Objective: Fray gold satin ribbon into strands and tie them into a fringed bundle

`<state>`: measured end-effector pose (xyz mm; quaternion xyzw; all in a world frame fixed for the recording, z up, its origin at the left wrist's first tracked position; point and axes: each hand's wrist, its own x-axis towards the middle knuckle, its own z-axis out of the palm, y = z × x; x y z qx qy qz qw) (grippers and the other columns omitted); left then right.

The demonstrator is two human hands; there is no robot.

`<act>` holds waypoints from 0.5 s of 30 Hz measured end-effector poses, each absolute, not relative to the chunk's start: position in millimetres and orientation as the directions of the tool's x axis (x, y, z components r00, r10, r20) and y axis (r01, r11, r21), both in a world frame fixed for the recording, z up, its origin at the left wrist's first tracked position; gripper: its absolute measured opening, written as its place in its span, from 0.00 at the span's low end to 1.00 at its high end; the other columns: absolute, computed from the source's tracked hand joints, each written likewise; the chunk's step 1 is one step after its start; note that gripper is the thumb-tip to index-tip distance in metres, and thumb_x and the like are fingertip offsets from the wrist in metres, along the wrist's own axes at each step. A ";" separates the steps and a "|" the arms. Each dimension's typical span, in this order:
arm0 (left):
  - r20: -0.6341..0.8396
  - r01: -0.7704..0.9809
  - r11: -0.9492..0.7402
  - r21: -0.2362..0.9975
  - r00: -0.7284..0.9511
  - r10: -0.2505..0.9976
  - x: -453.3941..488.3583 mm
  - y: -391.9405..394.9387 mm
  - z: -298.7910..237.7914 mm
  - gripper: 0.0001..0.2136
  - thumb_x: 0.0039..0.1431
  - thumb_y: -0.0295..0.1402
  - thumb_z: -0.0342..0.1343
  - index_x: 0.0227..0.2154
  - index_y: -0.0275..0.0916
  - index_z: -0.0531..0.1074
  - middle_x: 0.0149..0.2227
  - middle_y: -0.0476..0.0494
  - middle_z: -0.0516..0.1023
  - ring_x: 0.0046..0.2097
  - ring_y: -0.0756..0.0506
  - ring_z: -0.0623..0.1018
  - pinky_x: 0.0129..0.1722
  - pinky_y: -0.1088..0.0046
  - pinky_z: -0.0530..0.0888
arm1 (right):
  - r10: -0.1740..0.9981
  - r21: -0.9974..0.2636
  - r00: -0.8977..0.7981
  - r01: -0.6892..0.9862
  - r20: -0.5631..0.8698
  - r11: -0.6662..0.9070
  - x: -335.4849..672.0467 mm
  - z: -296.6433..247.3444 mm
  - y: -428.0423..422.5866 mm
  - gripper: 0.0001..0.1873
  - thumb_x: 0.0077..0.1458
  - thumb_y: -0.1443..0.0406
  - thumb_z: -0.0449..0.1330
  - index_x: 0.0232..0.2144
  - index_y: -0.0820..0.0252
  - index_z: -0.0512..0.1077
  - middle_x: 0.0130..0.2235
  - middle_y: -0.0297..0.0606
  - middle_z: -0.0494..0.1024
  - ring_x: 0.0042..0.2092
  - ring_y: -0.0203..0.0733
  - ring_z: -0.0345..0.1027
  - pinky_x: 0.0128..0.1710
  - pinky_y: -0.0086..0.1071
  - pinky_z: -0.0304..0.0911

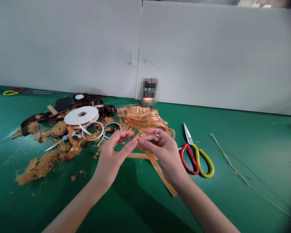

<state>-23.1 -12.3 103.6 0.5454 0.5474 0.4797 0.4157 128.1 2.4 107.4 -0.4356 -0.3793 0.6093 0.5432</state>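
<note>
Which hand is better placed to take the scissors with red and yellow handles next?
The right hand seems better placed: the scissors lie just beside it, while the left hand is farther, with the right hand between them.

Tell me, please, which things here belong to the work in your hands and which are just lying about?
In use: left hand, right hand, orange ribbon strip.

Lying about: scissors, white ribbon roll, frayed orange strands, dark ribbon.
</note>
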 end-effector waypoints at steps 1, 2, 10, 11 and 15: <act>0.059 0.189 -0.052 0.981 -0.036 0.998 -19.9 -13.6 106.4 0.14 0.53 0.46 0.60 0.36 0.42 0.75 0.40 0.46 0.77 0.43 0.45 0.75 0.41 0.72 0.71 | 0.992 -0.926 -0.032 -0.354 -0.125 -0.128 129.3 108.2 -1.9 0.19 0.39 0.65 0.72 0.34 0.57 0.70 0.28 0.30 0.80 0.32 0.34 0.74 0.38 0.30 0.69; 0.049 0.170 -0.044 0.984 -0.025 0.998 -16.9 -14.4 107.9 0.13 0.52 0.45 0.62 0.34 0.42 0.75 0.38 0.47 0.77 0.41 0.45 0.75 0.39 0.73 0.71 | 0.990 -0.918 -0.034 -0.372 -0.133 -0.136 130.3 108.1 -5.2 0.19 0.39 0.65 0.72 0.34 0.57 0.70 0.28 0.30 0.80 0.31 0.33 0.74 0.37 0.29 0.69; -0.031 -0.010 0.031 0.999 0.009 0.999 -4.7 -5.6 91.7 0.08 0.50 0.39 0.64 0.27 0.40 0.76 0.27 0.49 0.78 0.31 0.50 0.76 0.32 0.77 0.72 | 0.989 -0.948 -0.024 -0.282 -0.144 -0.145 140.3 102.6 -5.5 0.13 0.46 0.57 0.68 0.33 0.58 0.75 0.36 0.34 0.77 0.38 0.35 0.70 0.42 0.30 0.64; -0.037 -0.011 0.037 0.999 0.037 0.999 -3.5 -4.2 90.1 0.08 0.50 0.40 0.64 0.27 0.40 0.77 0.27 0.49 0.78 0.31 0.50 0.76 0.32 0.77 0.72 | 0.990 -0.960 -0.049 -0.245 -0.130 -0.138 141.6 102.6 -3.3 0.13 0.46 0.57 0.68 0.33 0.57 0.76 0.38 0.35 0.77 0.40 0.36 0.70 0.43 0.31 0.64; -0.043 -0.066 0.049 0.997 0.095 0.995 2.1 1.6 84.7 0.09 0.49 0.38 0.65 0.28 0.39 0.76 0.28 0.49 0.76 0.33 0.49 0.76 0.32 0.76 0.72 | 0.998 -0.988 -0.062 -0.147 -0.027 -0.036 145.2 100.3 6.2 0.08 0.42 0.59 0.70 0.25 0.56 0.78 0.36 0.37 0.78 0.41 0.40 0.71 0.41 0.33 0.66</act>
